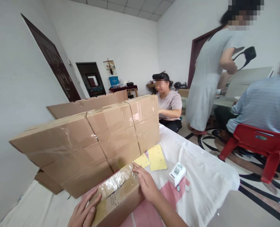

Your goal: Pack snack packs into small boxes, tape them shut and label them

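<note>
At the bottom centre of the frame, a long, narrow carton [121, 196] lay on the cloth-covered table [201, 176], just in front of a stack of taped boxes [111, 126], as I watched from a distance through the head camera. My left grip [85, 208] rested with fingers loosely spread along the carton's left edge, not closed around it. My right grip [146, 181] met the top at the right end with bent fingers; whether it pinched anything there, I could not tell. Glossy clear tape [113, 183] ran along the carton's top, wrinkled and bright under the light, with a dark, ragged line beside it that I could not make out. I judged the cardboard stiff enough to keep its shape, but likely to dent at the corners under a hard squeeze, and the tape slick beneath the fingertips. The weight was anyone's guess, the contents being out of sight. The surest hold, to my eye, was low on the plain walls at both ends, clear of the shiny strip. To the right, well apart from the carton, stood a small white device [177, 174].
</note>
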A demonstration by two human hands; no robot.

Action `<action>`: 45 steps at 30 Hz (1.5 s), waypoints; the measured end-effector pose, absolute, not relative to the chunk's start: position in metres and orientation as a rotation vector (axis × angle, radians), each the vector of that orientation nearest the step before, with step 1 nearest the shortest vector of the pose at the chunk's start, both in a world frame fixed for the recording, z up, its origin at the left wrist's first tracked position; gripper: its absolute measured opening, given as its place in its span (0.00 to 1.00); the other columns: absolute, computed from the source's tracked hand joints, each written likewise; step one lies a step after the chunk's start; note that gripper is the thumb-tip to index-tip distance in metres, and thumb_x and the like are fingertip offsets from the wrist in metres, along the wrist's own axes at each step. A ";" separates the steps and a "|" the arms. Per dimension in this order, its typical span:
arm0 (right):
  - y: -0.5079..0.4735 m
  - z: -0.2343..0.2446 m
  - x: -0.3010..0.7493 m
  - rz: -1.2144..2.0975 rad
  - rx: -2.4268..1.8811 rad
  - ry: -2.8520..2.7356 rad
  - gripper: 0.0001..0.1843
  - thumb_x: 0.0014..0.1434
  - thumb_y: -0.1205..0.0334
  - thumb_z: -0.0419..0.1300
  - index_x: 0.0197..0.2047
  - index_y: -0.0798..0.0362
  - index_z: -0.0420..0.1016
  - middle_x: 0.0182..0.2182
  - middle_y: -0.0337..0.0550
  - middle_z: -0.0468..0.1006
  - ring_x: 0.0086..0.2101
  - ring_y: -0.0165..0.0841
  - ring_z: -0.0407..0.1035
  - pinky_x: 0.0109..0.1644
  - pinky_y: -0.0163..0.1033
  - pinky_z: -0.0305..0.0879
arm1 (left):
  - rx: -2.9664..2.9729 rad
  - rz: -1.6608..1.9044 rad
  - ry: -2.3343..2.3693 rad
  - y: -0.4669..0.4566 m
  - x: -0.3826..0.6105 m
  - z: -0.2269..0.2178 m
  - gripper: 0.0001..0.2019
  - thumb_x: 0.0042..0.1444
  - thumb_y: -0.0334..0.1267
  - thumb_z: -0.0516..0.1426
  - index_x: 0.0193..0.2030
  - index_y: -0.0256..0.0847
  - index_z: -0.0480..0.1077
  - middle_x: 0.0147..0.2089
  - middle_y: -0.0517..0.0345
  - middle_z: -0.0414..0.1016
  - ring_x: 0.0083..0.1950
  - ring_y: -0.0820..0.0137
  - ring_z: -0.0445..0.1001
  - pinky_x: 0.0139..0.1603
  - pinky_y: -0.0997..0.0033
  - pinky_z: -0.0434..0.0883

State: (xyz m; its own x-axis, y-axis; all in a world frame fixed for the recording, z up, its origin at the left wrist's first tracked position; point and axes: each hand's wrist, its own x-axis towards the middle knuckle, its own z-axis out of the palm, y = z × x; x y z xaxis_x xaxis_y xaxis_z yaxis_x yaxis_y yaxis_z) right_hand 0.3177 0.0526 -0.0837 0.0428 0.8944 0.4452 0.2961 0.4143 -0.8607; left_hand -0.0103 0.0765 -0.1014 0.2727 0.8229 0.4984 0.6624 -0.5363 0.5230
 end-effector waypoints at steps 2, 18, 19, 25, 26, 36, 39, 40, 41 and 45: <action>0.053 -0.084 0.318 0.621 -1.110 -1.518 0.24 0.75 0.50 0.44 0.60 0.44 0.76 0.69 0.45 0.68 0.69 0.38 0.61 0.74 0.51 0.56 | 2.448 1.011 1.373 0.078 -0.015 -0.099 0.21 0.68 0.52 0.49 0.61 0.57 0.76 0.70 0.60 0.70 0.69 0.58 0.70 0.69 0.50 0.70; -0.018 -0.094 0.372 0.166 -1.350 -0.946 0.14 0.66 0.54 0.56 0.51 0.49 0.74 0.51 0.51 0.77 0.54 0.46 0.71 0.60 0.53 0.67 | 2.981 0.442 1.593 0.028 0.041 -0.063 0.30 0.65 0.51 0.51 0.73 0.51 0.62 0.73 0.57 0.64 0.72 0.53 0.67 0.69 0.43 0.64; -0.020 -0.099 0.385 0.132 -1.423 -0.852 0.16 0.64 0.53 0.57 0.52 0.49 0.72 0.51 0.52 0.76 0.53 0.47 0.70 0.59 0.53 0.67 | 2.968 0.430 1.622 0.027 0.044 -0.064 0.30 0.65 0.50 0.51 0.73 0.49 0.62 0.73 0.56 0.63 0.72 0.52 0.66 0.69 0.42 0.63; -0.006 -0.133 0.455 0.218 -1.693 -0.523 0.31 0.51 0.45 0.62 0.54 0.54 0.67 0.52 0.57 0.71 0.52 0.50 0.70 0.56 0.51 0.69 | 3.107 0.788 1.405 0.006 0.069 -0.042 0.27 0.67 0.45 0.52 0.72 0.44 0.62 0.70 0.51 0.70 0.69 0.54 0.70 0.68 0.45 0.65; -0.003 -0.137 0.462 0.233 -1.705 -0.513 0.33 0.51 0.44 0.61 0.56 0.54 0.66 0.53 0.57 0.70 0.51 0.49 0.71 0.55 0.50 0.70 | 3.131 0.893 1.280 -0.003 0.078 -0.034 0.28 0.66 0.43 0.53 0.72 0.44 0.61 0.70 0.51 0.70 0.69 0.56 0.70 0.69 0.48 0.65; 0.006 -0.138 0.489 0.304 -1.716 -0.835 0.22 0.52 0.45 0.59 0.45 0.50 0.75 0.43 0.48 0.80 0.46 0.46 0.75 0.53 0.47 0.68 | 2.508 0.916 0.670 -0.030 0.238 -0.051 0.10 0.62 0.32 0.55 0.47 0.47 0.75 0.41 0.57 0.80 0.43 0.65 0.78 0.44 0.65 0.74; 0.004 -0.139 0.490 0.293 -1.726 -0.889 0.28 0.55 0.41 0.60 0.51 0.51 0.73 0.44 0.49 0.81 0.45 0.45 0.76 0.52 0.47 0.69 | 2.295 0.825 0.790 -0.002 0.283 -0.075 0.13 0.63 0.33 0.53 0.50 0.47 0.74 0.44 0.57 0.79 0.46 0.66 0.78 0.49 0.65 0.72; 0.003 -0.140 0.490 0.280 -1.739 -0.907 0.29 0.56 0.40 0.60 0.52 0.52 0.72 0.45 0.50 0.80 0.46 0.46 0.76 0.52 0.48 0.69 | 2.242 0.809 0.839 0.008 0.295 -0.080 0.13 0.63 0.33 0.53 0.52 0.47 0.74 0.46 0.57 0.78 0.47 0.66 0.78 0.51 0.65 0.72; 0.003 -0.142 0.489 0.263 -1.755 -0.925 0.29 0.57 0.40 0.59 0.53 0.52 0.71 0.45 0.50 0.80 0.46 0.46 0.76 0.53 0.49 0.69 | 2.200 0.804 0.886 0.017 0.305 -0.084 0.14 0.64 0.35 0.53 0.53 0.47 0.73 0.48 0.56 0.78 0.48 0.65 0.77 0.52 0.64 0.71; 0.006 -0.148 0.487 0.166 -1.779 -0.969 0.27 0.62 0.42 0.56 0.54 0.54 0.72 0.48 0.54 0.80 0.50 0.48 0.74 0.57 0.53 0.68 | 2.102 0.787 1.011 0.042 0.329 -0.099 0.12 0.65 0.42 0.53 0.52 0.45 0.73 0.51 0.52 0.74 0.51 0.62 0.76 0.53 0.62 0.69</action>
